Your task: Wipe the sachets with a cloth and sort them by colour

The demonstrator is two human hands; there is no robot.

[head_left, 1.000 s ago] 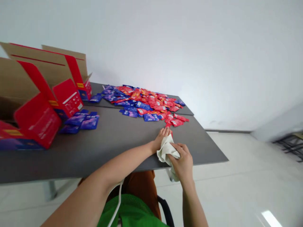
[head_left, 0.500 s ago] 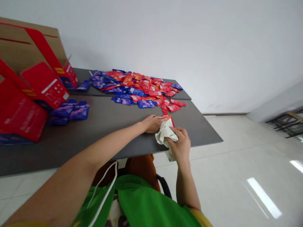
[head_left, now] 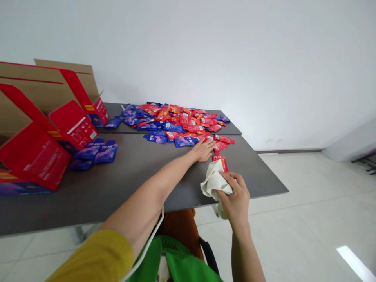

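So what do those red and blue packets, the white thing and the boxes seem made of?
The packets look like glossy plastic or foil film, shiny at creases. The white cloth seems soft matt fabric, bunched in the right hand. The boxes seem printed cardboard, brown inside.

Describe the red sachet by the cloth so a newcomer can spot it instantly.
On the grey table, find the heap of red and blue sachets. Near its edge, the right hand grips a crumpled off-white cloth. The red sachet lies partly under that cloth, the red one nearest the person, set apart from the heap.
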